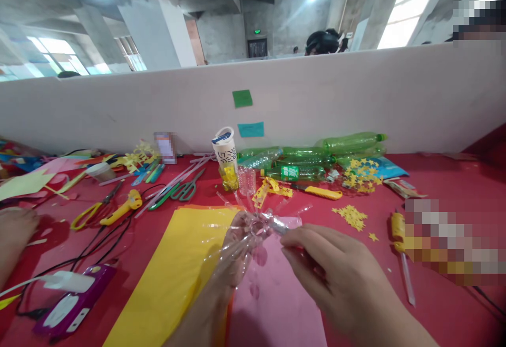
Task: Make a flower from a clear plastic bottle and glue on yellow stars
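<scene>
A clear plastic bottle piece [259,227], cut into many strips that splay out around a ring-shaped centre, is held in my left hand [233,257]. Its fingers are partly hidden behind the shiny strips. My right hand [348,273] pinches a slim grey tool [279,225] between thumb and forefinger. The tool's tip points left and meets or nearly meets the ring; its exact kind is unclear. Below both hands lie a pink sheet [276,294] and a yellow sheet [169,262].
Green plastic bottles [351,141], a cup [224,146] and a yellow utility knife [322,192] lie towards the white partition [118,109]. Yellow stars [351,217] and a glue gun [398,231] are right; scissors [89,215], another glue gun [124,207], a purple power strip [75,299] and another person's hand [18,231] are left.
</scene>
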The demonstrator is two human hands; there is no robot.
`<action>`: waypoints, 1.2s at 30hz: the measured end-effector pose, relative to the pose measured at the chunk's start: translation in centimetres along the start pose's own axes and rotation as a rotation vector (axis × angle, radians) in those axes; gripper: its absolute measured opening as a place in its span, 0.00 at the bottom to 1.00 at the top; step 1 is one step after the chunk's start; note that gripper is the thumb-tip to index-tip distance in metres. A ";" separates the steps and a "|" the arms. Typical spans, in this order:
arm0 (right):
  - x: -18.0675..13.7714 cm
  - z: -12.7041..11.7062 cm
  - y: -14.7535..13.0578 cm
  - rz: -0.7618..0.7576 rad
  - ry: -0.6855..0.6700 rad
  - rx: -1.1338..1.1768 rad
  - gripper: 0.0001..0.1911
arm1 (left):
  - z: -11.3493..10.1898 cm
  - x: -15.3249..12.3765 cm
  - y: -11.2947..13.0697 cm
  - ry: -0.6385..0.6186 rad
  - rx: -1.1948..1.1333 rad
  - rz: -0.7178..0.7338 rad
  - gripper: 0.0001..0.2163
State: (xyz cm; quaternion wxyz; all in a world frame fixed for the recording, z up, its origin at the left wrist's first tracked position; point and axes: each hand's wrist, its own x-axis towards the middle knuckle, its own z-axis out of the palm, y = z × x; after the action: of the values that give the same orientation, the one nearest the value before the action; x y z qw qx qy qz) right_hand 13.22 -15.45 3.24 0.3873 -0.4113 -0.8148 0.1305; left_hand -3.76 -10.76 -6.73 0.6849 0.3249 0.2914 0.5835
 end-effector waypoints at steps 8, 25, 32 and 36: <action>0.4 1.8 0.6 0.128 0.011 -0.024 0.08 | 0.7 -0.1 0.4 -0.055 -0.051 0.032 0.12; 0.3 2.2 1.1 0.084 0.046 0.092 0.07 | 0.6 0.1 0.2 0.030 -0.027 0.004 0.12; 0.4 2.0 1.1 0.087 0.026 0.012 0.05 | 0.8 0.1 0.5 0.000 -0.032 -0.019 0.13; 0.4 1.9 1.1 0.089 0.009 0.079 0.08 | 0.9 0.0 0.5 0.033 -0.003 -0.001 0.13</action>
State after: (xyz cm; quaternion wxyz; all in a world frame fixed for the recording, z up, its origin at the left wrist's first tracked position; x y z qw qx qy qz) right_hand 12.31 -14.24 1.65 0.4007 -0.4322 -0.7880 0.1780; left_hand -3.39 -10.81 -5.78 0.6807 0.3142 0.3019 0.5888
